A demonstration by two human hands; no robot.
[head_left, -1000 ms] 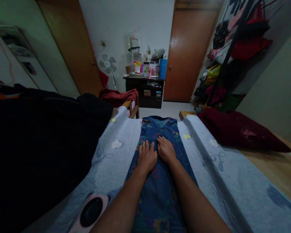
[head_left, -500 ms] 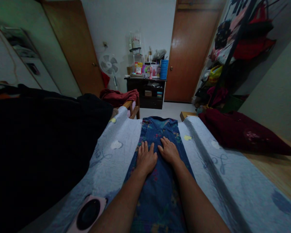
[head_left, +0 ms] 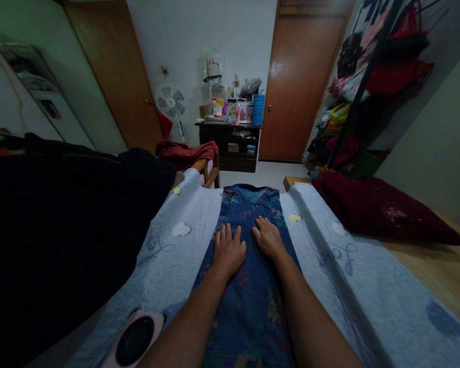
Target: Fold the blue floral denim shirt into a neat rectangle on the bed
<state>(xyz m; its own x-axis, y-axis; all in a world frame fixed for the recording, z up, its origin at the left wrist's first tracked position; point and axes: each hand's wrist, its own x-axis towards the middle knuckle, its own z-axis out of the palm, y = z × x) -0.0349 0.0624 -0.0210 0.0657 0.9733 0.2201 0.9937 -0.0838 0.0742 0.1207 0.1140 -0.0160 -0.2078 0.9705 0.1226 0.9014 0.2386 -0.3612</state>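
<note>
A blue floral shirt (head_left: 249, 312) lies lengthwise before me on a pale blue sheet (head_left: 168, 266), its dark collar toward the far edge. My left hand (head_left: 230, 250) rests flat on the left half of the shirt, fingers apart. On the right half lies my right hand (head_left: 269, 237), also palm down with fingers stretched out. Neither hand grips the cloth. The shirt's sides look folded in to a long narrow shape; its near end runs out of view between my forearms.
Black clothing (head_left: 69, 225) covers the left side. A pink phone-like object (head_left: 153, 319) with a dark round part lies near my left forearm. A folded maroon garment (head_left: 383, 209) is at right. Beyond stand a wooden chair (head_left: 214, 174), a fan (head_left: 171, 102) and a dark cabinet (head_left: 230, 153).
My hands have moved slightly apart on the shirt, the left one a little to the left. The view has shifted slightly; the shirt lies as before.
</note>
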